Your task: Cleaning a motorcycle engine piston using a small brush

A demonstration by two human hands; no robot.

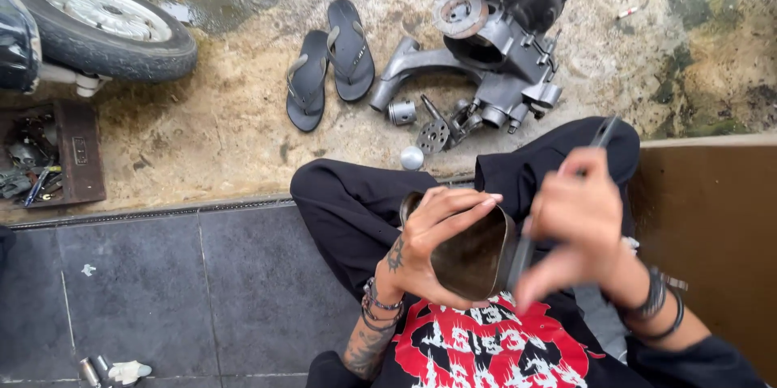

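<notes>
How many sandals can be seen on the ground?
2. The left sandal lies on the sandy ground beside the tyre; the right sandal lies next to it, near the grey engine block. No others show.

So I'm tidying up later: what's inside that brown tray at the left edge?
The rusty brown metal tray holds a jumble of dark small tools and parts; whatever lies under them is hidden.
</notes>
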